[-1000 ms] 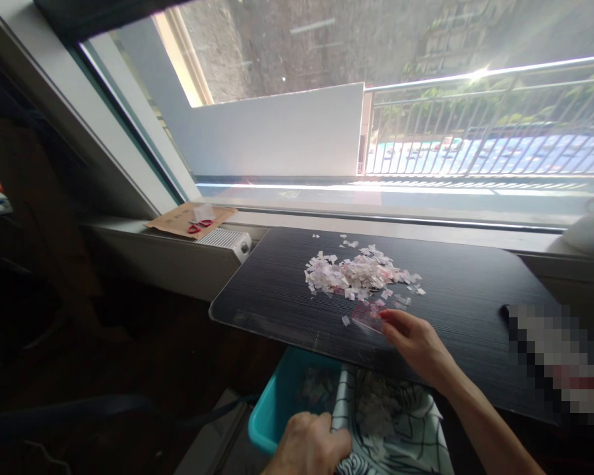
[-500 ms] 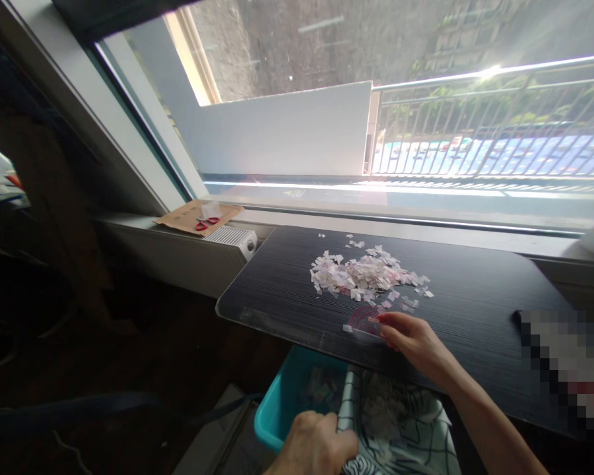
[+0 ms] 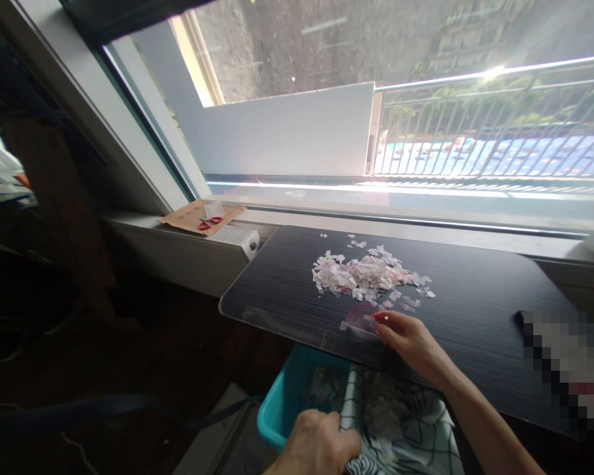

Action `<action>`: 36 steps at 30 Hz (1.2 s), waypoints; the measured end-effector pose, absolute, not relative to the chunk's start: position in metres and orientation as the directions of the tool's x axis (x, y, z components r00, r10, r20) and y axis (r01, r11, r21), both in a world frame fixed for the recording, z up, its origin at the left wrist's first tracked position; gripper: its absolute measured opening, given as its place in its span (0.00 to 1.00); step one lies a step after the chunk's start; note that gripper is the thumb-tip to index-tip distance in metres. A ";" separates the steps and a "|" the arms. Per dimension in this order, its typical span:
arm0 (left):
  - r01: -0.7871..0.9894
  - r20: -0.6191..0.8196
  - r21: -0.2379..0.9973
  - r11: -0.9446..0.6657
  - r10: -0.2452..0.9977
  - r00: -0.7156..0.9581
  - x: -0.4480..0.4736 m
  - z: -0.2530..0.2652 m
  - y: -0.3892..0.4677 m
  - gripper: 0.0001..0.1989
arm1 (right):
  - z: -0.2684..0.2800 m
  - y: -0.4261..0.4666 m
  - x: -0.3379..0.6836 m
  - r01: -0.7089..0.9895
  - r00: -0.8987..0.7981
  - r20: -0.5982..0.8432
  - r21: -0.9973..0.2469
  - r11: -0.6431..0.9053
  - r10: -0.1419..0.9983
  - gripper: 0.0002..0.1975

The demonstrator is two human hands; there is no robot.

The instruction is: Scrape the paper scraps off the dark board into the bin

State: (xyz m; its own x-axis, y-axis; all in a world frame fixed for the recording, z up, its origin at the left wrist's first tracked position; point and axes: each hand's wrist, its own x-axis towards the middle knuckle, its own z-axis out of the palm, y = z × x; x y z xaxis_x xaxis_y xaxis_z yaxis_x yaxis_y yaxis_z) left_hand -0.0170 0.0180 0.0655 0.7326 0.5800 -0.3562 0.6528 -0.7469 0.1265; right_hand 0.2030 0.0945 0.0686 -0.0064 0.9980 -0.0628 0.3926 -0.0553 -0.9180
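My right hand (image 3: 406, 336) is closed in a pinch near the front edge of the dark table, thumb and fingertips on a clear plastic piece (image 3: 360, 319) with a pink round print. Just beyond it lies a loose heap of small white and pinkish paper scraps (image 3: 369, 274). Below the table edge, my left hand (image 3: 321, 443) is a fist around the edge of a white cloth (image 3: 347, 399) with a dark grid pattern. More scraps (image 3: 383, 406) lie in the folds of this cloth. Against it, on the left, stands a turquoise bin (image 3: 272, 422) with clear bits inside.
The dark wood-grain table (image 3: 272, 284) stands against a large window. On the sill at left, red-handled scissors (image 3: 210, 223) rest on a brown envelope (image 3: 183, 218), beside a white radiator (image 3: 237, 239). A blurred-out object (image 3: 564, 363) lies at the table's right.
My right hand has shifted very slightly left with the clear plastic piece. My left hand keeps its hold on the cloth. The whole view has moved a little.
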 end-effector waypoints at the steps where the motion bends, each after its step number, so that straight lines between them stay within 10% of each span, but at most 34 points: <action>1: 0.655 -0.356 0.127 -0.745 0.582 0.731 -0.017 0.065 0.018 0.06 | 0.069 0.094 0.202 0.400 -0.019 -0.069 -0.915 -0.056 0.997 0.16; 36: 0.664 -0.381 0.147 -0.733 0.578 0.722 -0.015 0.073 0.018 0.09 | 0.069 0.082 0.188 0.402 -0.216 -0.082 -0.916 0.012 0.973 0.12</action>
State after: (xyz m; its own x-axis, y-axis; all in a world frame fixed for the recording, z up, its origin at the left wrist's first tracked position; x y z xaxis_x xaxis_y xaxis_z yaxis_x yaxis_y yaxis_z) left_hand -0.0154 0.0183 0.0733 0.7221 0.5777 -0.3807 0.6639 -0.7333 0.1465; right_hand 0.1881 0.0820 0.0690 -0.2163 0.9729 -0.0819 0.4017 0.0122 -0.9157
